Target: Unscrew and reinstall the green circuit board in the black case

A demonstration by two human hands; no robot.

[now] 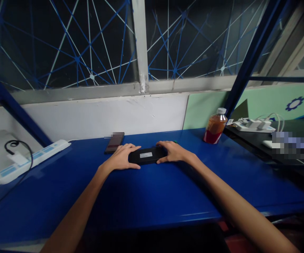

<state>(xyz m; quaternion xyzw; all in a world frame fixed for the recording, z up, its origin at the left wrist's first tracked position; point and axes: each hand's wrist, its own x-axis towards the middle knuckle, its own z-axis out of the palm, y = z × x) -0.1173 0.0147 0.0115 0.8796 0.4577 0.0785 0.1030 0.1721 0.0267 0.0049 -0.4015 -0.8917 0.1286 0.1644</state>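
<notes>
A black oblong case [148, 160] with a white label on its upper face lies on the blue table [152, 196]. My left hand [121, 156] is closed around its left end, thumb along the near side and fingers on the far side. At the opposite end, my right hand [171, 151] grips it in the same way. Just behind my left hand a dark phone [115, 142] rests on the tabletop. Something small and green [175, 142] shows behind my right hand, mostly hidden.
Along the left edge runs a white power strip [43, 153] with a plug and a black cable [31, 154]. A bottle of reddish drink [215, 127] stands at the back right. Beyond it, a second power strip [256, 125] sits on a dark surface. Blue metal posts flank the table.
</notes>
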